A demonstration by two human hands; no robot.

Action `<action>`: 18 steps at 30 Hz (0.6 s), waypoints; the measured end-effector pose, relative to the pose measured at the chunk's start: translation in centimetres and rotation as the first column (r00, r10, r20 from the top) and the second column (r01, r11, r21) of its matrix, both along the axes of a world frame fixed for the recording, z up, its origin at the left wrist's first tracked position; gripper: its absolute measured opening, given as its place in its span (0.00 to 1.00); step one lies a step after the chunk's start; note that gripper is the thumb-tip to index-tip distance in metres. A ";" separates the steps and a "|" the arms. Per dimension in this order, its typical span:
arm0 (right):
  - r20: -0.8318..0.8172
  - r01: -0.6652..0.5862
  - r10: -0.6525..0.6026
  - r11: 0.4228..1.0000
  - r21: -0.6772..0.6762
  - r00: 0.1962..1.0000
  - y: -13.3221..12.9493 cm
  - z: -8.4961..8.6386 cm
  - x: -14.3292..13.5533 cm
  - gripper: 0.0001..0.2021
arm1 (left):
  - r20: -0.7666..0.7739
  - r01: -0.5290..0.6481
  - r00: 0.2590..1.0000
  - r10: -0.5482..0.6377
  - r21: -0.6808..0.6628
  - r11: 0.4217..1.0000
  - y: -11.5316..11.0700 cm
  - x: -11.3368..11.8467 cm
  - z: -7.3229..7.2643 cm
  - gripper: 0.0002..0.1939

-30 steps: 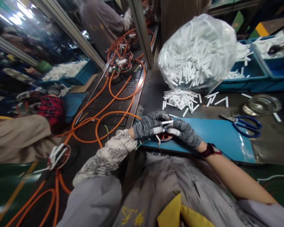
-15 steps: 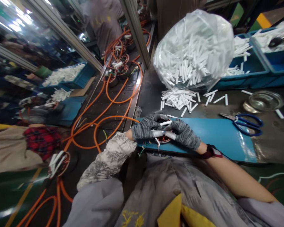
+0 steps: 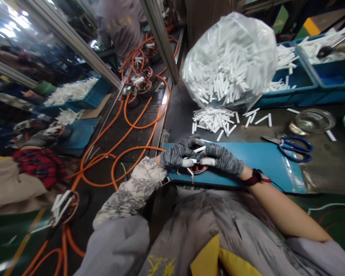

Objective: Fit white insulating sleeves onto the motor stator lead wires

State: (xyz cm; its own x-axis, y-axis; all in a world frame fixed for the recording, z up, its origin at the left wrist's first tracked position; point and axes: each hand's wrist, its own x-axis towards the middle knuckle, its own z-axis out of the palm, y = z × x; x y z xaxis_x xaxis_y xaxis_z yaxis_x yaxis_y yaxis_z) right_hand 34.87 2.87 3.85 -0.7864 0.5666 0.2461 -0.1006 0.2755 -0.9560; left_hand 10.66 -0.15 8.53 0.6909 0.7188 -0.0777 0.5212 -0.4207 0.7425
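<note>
While both gloved hands, left hand (image 3: 176,155) and right hand (image 3: 222,158), pinch white sleeve tubes (image 3: 199,149) over the wound stator (image 3: 196,168) on the blue mat (image 3: 264,163), sleeving its leads looks under way, and next comes another tube from the loose pile (image 3: 214,120) at twelve o'clock.

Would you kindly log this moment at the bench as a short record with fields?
left hand: gloved, gripping the stator and a white tube
right hand: gloved, on the stator's other side
support: blue board
behind: loose tubes; full clear bag
right side: scissors, metal dish
left side: orange cables
</note>
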 end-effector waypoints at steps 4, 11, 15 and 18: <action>0.062 0.097 -0.102 0.992 0.085 0.993 -0.7 -0.2 -0.4 0.12 | -0.025 -0.016 1.000 0.017 0.040 0.999 0.0 -0.1 -0.9 0.09; 0.109 0.342 -0.374 0.910 0.232 0.921 -2.4 -1.3 0.0 0.08 | -0.186 -0.111 0.969 0.163 0.262 0.959 -1.0 1.5 0.8 0.14; 0.024 0.365 -0.365 0.931 0.022 0.931 -2.2 -1.6 1.2 0.10 | -0.258 -0.166 0.923 0.284 0.398 0.902 -1.2 5.0 0.9 0.15; 0.052 0.406 -0.403 0.910 -0.089 0.914 -2.5 -1.8 2.5 0.13 | -0.190 -0.196 0.936 0.295 0.415 0.889 -1.1 4.9 1.2 0.19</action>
